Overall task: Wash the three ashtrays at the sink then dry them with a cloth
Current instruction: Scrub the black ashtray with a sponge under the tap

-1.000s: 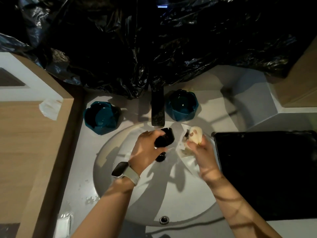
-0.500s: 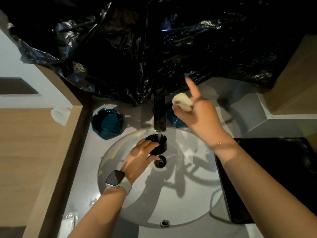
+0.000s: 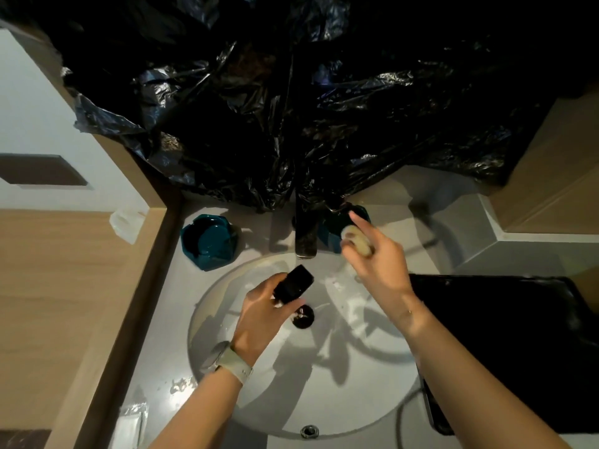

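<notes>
counting three ashtrays: a black ashtray (image 3: 293,284) gripped in the left hand (image 3: 264,314) over the sink (image 3: 227,377), a teal ashtray (image 3: 210,241) left of the tap (image 3: 305,236), another teal ashtray (image 3: 332,229) half hidden behind the right hand (image 3: 377,257), whose fingers pinch one pale sponge (image 3: 356,242). black plastic sheeting (image 3: 291,108) drapes behind.

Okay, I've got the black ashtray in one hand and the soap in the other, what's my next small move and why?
Probably bring the right hand with the soap back down to the black ashtray. The left hand holds that ashtray tilted over the basin, below the tap, while the soap is up beside the tap, apart from it. Whether water is running is hard to tell.
</notes>
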`<state>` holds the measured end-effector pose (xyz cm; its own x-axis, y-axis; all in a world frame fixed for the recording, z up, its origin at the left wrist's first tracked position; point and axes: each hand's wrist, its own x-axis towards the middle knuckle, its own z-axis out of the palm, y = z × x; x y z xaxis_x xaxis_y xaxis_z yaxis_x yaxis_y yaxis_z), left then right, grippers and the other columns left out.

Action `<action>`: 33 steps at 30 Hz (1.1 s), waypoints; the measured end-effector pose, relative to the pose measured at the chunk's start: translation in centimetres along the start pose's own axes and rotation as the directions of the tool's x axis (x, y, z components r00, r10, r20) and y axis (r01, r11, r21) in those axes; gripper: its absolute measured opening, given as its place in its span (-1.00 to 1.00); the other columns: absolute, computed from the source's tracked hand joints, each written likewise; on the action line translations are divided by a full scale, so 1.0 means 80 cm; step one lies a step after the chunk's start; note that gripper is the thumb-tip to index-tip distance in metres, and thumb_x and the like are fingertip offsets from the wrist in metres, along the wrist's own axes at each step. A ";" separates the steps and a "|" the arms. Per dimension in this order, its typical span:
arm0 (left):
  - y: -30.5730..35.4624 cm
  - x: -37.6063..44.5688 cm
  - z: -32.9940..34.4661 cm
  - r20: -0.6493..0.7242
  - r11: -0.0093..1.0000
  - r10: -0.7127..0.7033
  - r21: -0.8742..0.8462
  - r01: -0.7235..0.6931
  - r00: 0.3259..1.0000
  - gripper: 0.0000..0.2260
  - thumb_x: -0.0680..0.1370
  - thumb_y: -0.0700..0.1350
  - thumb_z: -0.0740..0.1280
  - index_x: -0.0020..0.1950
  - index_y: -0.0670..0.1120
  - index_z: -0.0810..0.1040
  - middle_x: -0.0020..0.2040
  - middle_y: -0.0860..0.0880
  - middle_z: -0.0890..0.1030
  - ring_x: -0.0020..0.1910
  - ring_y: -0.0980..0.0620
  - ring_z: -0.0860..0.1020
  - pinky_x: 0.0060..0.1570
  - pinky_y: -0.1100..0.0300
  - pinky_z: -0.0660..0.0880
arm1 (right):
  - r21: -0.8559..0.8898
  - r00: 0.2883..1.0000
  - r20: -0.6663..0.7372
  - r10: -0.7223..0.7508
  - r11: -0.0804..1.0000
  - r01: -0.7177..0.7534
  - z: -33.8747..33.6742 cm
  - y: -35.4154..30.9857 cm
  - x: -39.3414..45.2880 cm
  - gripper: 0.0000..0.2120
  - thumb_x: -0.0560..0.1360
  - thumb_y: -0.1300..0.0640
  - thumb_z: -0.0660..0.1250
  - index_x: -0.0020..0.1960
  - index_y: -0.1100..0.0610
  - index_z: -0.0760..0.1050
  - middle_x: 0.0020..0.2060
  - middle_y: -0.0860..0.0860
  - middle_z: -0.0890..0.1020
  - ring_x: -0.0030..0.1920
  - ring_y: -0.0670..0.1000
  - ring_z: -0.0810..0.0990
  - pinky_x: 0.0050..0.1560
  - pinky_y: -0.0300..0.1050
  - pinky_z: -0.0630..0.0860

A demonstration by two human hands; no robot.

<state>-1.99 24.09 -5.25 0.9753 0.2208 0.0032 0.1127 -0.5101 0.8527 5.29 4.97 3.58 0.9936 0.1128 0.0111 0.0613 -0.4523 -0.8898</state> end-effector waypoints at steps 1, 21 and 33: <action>0.008 -0.003 0.002 -0.021 0.971 -0.158 -0.188 0.151 0.987 -0.73 0.43 -0.18 0.55 0.10 -0.06 0.63 -0.06 0.05 0.68 -0.05 0.06 0.62 0.00 0.30 0.56 | 0.143 0.997 -0.027 0.071 0.987 -0.066 -0.001 0.005 -0.014 -0.61 0.52 0.05 0.35 0.33 -0.14 0.45 -0.08 -0.10 0.65 -0.11 -0.17 0.60 -0.13 -0.34 0.54; 0.141 0.004 0.058 0.238 0.992 0.121 -0.005 -0.123 0.964 -0.69 0.38 -0.18 0.57 0.07 -0.11 0.60 -0.08 0.06 0.57 -0.12 0.14 0.51 -0.06 0.42 0.38 | 0.527 0.831 0.035 0.555 0.696 -0.487 -0.057 0.086 -0.102 -0.80 0.53 0.06 0.35 0.15 0.04 0.55 -0.07 0.11 0.68 -0.07 0.12 0.66 -0.08 0.00 0.57; 0.180 0.142 0.209 0.531 0.687 0.226 0.508 -0.520 0.817 -0.60 0.57 -0.12 0.35 0.39 -0.13 0.43 0.31 -0.12 0.48 0.34 -0.10 0.37 0.26 0.05 0.36 | 0.543 0.829 0.076 0.555 0.674 -0.501 -0.097 0.103 -0.109 -0.87 0.53 0.04 0.36 0.05 -0.15 0.59 -0.04 -0.02 0.69 0.03 0.00 0.65 0.12 -0.07 0.55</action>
<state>13.93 5.35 -1.72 0.9229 -0.3762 -0.0822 -0.3333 -0.8873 0.3189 -2.11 -6.58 -0.34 0.8501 -0.0905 -0.5188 -0.5080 0.1188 -0.8531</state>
